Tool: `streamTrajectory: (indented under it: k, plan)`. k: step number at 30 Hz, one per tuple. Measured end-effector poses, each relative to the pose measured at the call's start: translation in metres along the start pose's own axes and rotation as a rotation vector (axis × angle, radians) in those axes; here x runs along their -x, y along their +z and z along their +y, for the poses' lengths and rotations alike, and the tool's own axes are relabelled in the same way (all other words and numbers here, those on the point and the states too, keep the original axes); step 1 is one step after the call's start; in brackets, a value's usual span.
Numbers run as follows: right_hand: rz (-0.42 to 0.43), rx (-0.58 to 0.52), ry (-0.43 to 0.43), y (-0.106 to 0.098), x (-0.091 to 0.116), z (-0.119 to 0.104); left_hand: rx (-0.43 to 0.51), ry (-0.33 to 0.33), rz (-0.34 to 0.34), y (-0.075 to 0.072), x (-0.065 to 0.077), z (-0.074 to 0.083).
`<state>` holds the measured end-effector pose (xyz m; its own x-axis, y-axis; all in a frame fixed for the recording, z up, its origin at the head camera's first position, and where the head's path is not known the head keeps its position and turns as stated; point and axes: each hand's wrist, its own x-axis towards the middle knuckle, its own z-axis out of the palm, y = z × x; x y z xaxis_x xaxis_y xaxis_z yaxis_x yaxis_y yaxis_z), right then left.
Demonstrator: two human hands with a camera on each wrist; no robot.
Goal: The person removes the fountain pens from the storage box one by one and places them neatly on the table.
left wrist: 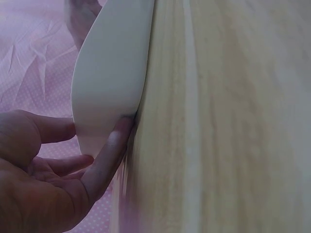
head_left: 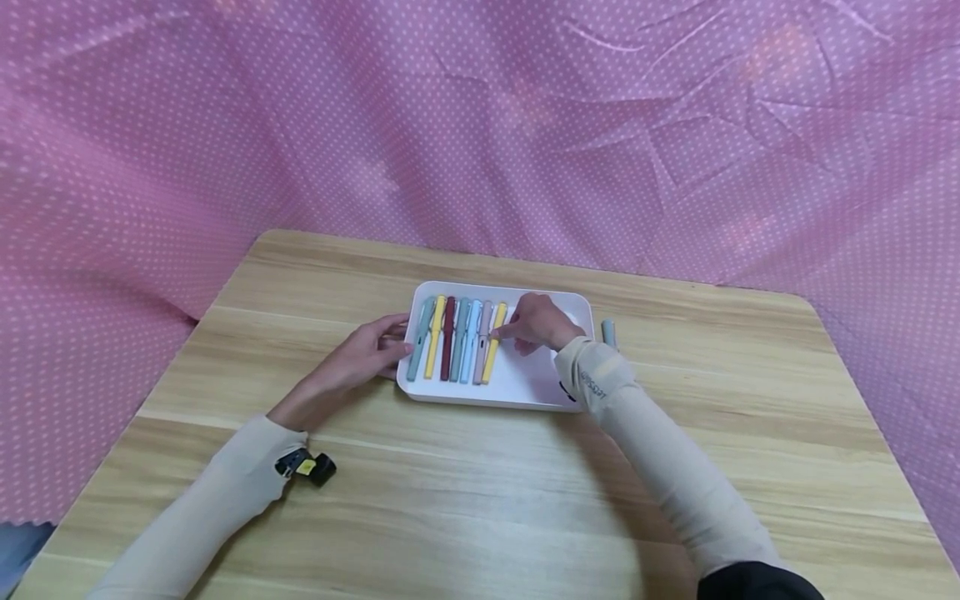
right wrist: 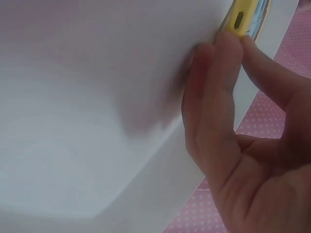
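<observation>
Right hand (head_left: 538, 323) is pinching the rightmost yellow pen (head_left: 491, 358), mid-frame in the white tray (head_left: 517, 388); left hand (head_left: 360, 354) grips the tray's left end. Looks like lining-up to me. Next I'd square it, let go, then grab the blue-green pen (head_left: 608, 333) right of centre.

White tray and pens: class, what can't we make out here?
- Head: near end of the lone grey-blue pen, hidden by right sleeve.
- Head: sleeve lettering, too small.
- Left wrist: inside of the tray, hidden by its wall.
- Right wrist: far end of the nearest yellow pen, cut off by the top edge.
</observation>
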<state>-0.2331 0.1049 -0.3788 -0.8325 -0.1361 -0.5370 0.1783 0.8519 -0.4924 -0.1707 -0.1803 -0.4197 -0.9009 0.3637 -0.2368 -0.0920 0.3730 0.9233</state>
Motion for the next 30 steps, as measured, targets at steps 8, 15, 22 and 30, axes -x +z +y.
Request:
streamTrajectory:
  k: [8, 15, 22, 30]
  plan:
    - [-0.004, -0.001, -0.013, -0.0025, 0.0039, 0.0012, 0.0, -0.014, 0.002, -0.0007, 0.0007, 0.0021]
    - [-0.016, -0.025, -0.024, -0.0043, 0.006, 0.0057, -0.001, -0.034, 0.001, -0.0005, 0.001, 0.0038]
    - [-0.015, -0.049, -0.011, -0.0052, 0.0065, 0.0073, 0.004, -0.031, -0.003, -0.0004, 0.0004, 0.0031]
    - [-0.016, -0.04, 0.004, -0.0034, 0.0046, 0.0047, 0.017, -0.018, -0.005, -0.0006, 0.0009, 0.002]
